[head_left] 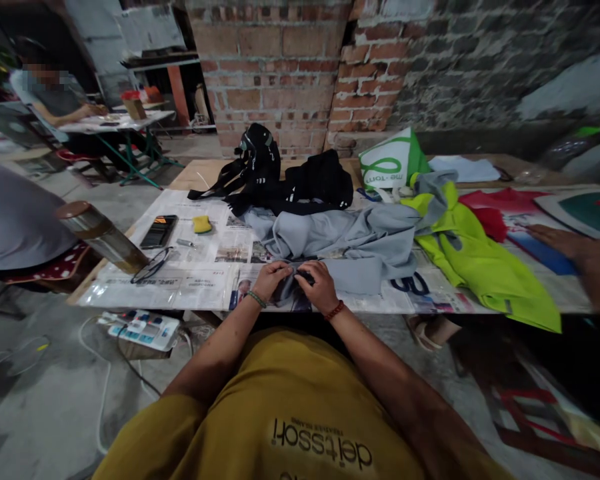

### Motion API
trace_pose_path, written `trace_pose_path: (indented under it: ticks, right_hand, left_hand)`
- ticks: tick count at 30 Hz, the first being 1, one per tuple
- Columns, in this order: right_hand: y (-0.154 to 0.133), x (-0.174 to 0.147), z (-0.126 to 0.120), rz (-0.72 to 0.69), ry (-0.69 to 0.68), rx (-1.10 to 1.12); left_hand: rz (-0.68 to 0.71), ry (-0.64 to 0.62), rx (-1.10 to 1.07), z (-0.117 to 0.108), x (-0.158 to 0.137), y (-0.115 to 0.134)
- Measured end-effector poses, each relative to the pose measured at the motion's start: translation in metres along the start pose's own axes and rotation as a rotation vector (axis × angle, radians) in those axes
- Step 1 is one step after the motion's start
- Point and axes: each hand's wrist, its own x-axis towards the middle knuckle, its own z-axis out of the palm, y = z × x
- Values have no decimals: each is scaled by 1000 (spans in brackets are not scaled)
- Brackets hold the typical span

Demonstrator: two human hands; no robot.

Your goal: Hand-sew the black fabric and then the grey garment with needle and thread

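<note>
A light grey garment (350, 230) lies crumpled across the middle of the table, one flat part reaching the near edge. My left hand (271, 281), with a green bead bracelet, is closed and pinches the garment's edge, where the cloth looks darker. Close beside it, my right hand (320, 288), with a red bead bracelet, is closed around a small dark thing (305, 275); its kind is mostly hidden by the fingers. Both hands are over the near edge of the newspaper-covered table (205, 283).
Left on the table are a metal flask (103, 237), glasses (151, 265), a phone (159, 231) and a yellow sponge (202, 224). Behind lie black bags (320, 180) and a green-white bag (393, 160). At right are a neon-yellow garment (480, 253), an iron (587, 210) and another person's hand (555, 240).
</note>
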Motion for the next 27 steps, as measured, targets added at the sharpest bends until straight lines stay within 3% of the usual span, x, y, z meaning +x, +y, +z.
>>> trace_pose_path:
  ticks: [11,16,27]
  right_hand:
    - [2,-2,6,-30,79,7]
    - [1,-3,8,20,80,10]
    - [6,-17,8,-90,125,2]
  left_hand:
    - [19,-50,66,2,-1,-1]
    - [29,-62,93,2,0,-5]
    - [-38,-33,-14,0,-2,-1]
